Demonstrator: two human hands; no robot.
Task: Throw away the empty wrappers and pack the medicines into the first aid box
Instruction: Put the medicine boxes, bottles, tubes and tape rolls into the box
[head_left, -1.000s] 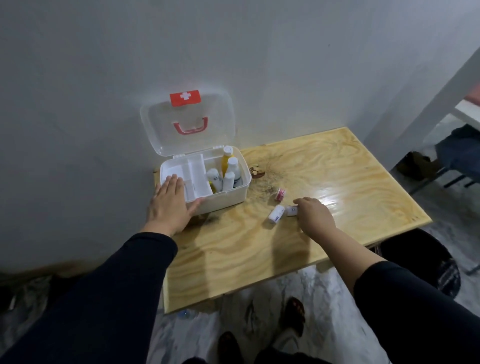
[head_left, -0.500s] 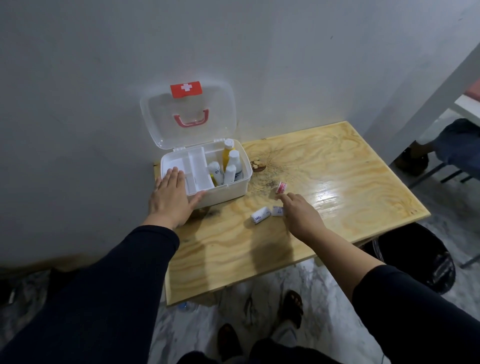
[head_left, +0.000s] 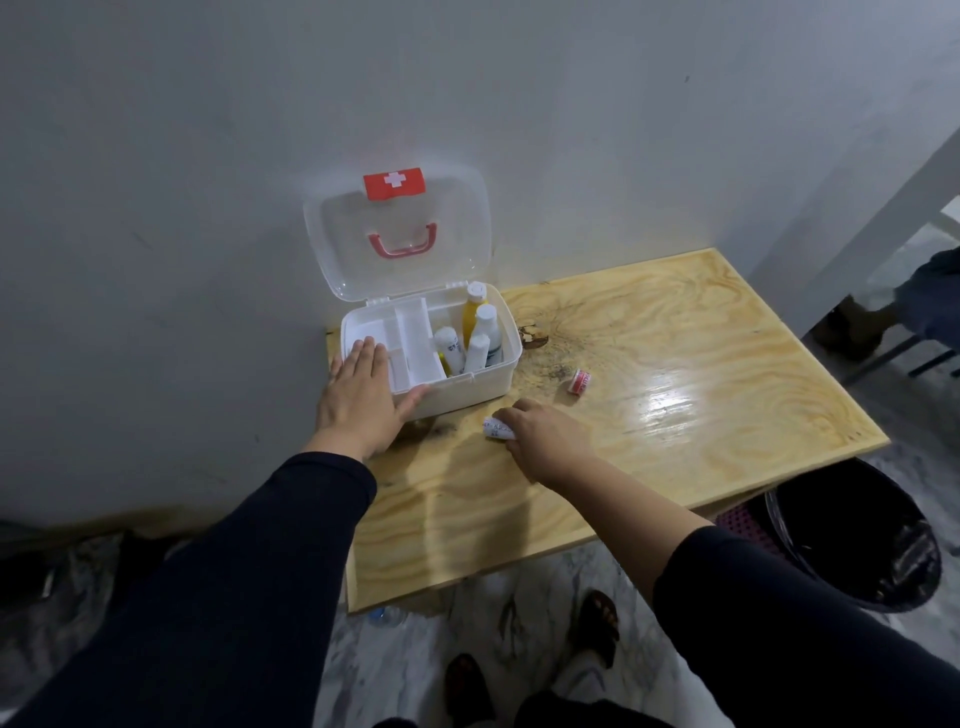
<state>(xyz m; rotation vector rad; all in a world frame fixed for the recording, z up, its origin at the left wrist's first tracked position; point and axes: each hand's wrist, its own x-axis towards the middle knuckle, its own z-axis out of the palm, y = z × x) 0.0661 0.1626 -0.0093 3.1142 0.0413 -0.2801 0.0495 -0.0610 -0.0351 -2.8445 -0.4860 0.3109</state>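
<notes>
Right hand (head_left: 545, 439) curled around a white bottle (head_left: 496, 427) on the table (head_left: 675, 415), left hand (head_left: 358, 400) spread flat against the box (head_left: 467, 392) front corner, red-white roll (head_left: 580, 382) lying apart beyond, bottles (head_left: 480, 335) upright in the box's right compartment, lid (head_left: 397, 234) open.

Bottles (head_left: 475, 338) stand in the box's (head_left: 467, 392) right compartment.

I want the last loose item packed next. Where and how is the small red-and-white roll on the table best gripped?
Pinch the red-and-white roll across its round sides, coming from above. It lies tipped on the table with open space around it, probably nearest the right hand.
</notes>
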